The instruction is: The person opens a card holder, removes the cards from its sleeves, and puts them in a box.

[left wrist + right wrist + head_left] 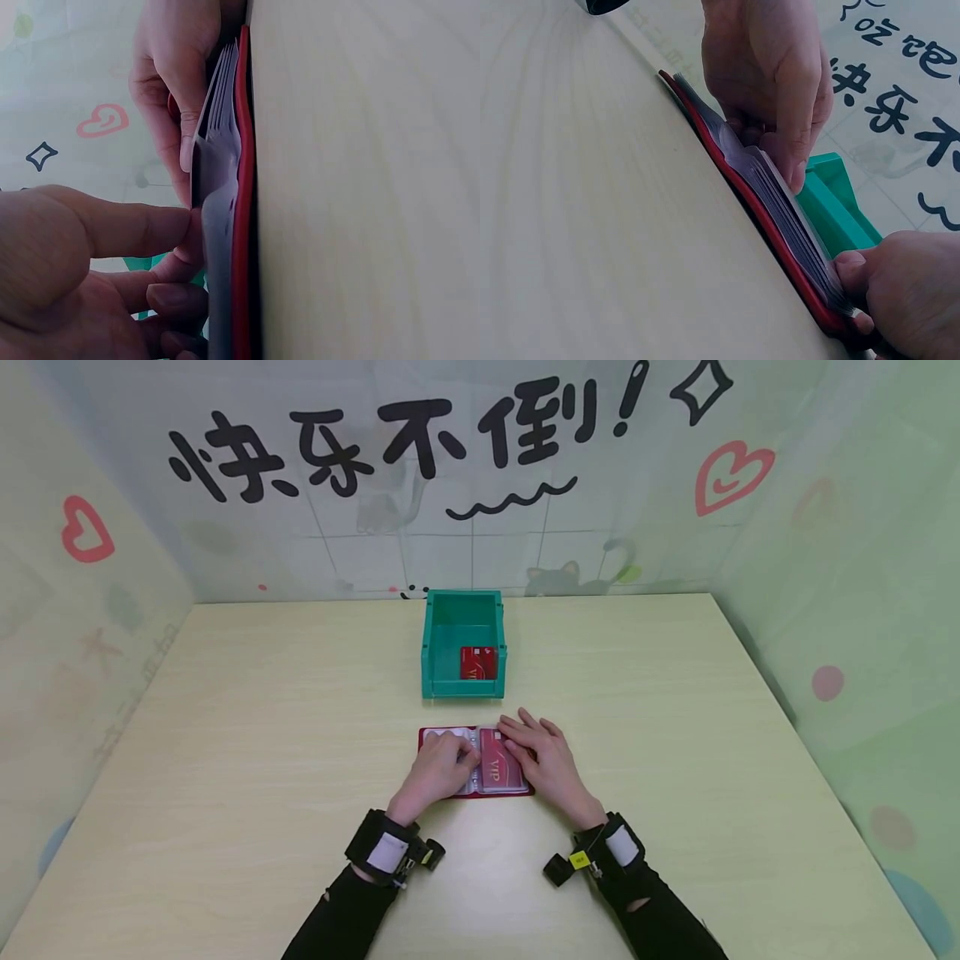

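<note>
A small red-covered card holder (471,796) lies spread on the table, with a stack of clear sleeves (784,206) inside. A red VIP card (497,768) shows through the sleeve on its right page. My left hand (444,766) is over the left page and pinches the card's inner edge between thumb and forefinger; the exact contact is partly hidden. Resting on the right page's outer upper part, my right hand (551,764) presses with its thumb, its other fingers stretched past the top edge.
Beyond the holder stands a green bin (462,690) with a red card (478,663) in it. The pale wooden table (300,693) meets a printed cloth backdrop (247,552) at the back and sides. A strapped camera (558,869) sits on my right wrist.
</note>
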Action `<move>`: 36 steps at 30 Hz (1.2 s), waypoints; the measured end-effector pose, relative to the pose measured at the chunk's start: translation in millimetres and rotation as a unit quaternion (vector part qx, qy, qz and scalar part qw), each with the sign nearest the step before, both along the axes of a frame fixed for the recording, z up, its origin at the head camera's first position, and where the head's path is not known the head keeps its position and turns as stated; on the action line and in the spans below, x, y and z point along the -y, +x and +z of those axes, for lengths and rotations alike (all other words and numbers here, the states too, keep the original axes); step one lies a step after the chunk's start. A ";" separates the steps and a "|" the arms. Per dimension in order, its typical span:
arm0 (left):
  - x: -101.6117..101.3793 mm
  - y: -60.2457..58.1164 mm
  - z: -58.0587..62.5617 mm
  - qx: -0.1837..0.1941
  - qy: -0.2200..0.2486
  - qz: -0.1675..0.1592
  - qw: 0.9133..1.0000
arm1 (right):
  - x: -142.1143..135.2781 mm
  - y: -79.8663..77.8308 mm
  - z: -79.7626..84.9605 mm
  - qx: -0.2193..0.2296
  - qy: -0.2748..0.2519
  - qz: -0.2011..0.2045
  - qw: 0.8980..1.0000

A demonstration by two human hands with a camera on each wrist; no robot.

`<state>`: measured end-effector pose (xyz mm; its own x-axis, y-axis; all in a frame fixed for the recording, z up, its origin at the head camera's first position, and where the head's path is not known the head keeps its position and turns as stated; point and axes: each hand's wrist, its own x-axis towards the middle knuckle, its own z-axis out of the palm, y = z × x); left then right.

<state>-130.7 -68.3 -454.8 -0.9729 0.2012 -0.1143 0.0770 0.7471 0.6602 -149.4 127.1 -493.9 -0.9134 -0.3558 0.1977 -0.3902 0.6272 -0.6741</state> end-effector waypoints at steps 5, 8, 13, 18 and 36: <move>0.3 -0.1 1.7 -0.013 0.000 -0.004 1.000 | -0.3 -1.0 2.2 -0.002 -0.002 0.002 1.000; 1.0 1.5 4.4 -0.012 -0.009 -0.006 1.000 | -0.1 -1.7 2.8 -0.004 -0.001 0.002 1.000; 5.1 4.0 9.2 -0.006 -0.013 0.005 1.000 | 0.3 -2.5 3.5 -0.011 0.000 0.005 1.000; 7.4 3.7 9.7 -0.014 -0.016 0.009 1.000 | -0.9 -2.7 4.0 -0.006 0.001 0.001 1.000; 35.6 -11.9 24.1 0.133 0.035 0.026 0.990 | -1.1 -0.1 -2.7 -0.009 -0.010 0.000 1.000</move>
